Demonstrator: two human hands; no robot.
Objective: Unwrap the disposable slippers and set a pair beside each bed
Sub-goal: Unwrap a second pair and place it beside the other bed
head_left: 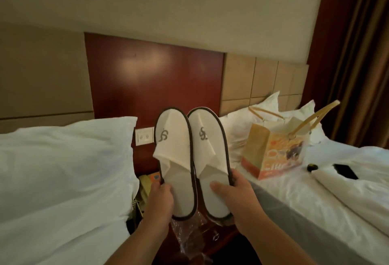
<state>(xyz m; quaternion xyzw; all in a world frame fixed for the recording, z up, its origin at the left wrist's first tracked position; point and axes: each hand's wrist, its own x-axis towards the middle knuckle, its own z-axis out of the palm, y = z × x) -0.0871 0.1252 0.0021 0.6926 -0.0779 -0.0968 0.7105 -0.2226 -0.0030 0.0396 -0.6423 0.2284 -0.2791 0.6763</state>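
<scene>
Two white disposable slippers with dark trim and a grey logo are held up side by side, toes upward, between two beds. My left hand [161,197] grips the heel part of the left slipper [173,149], thumb on its insole. My right hand [233,193] grips the right slipper [210,153] the same way. Below them, clear plastic wrapping [185,237] lies crumpled on the dark wooden nightstand [219,239].
The left bed [63,180] with white bedding fills the left side. On the right bed [315,201] stand an orange paper bag [273,153] with handles, a black phone [345,171] and a small dark round object [312,167]. A telephone [145,184] sits on the nightstand, with a wall socket [144,136] behind.
</scene>
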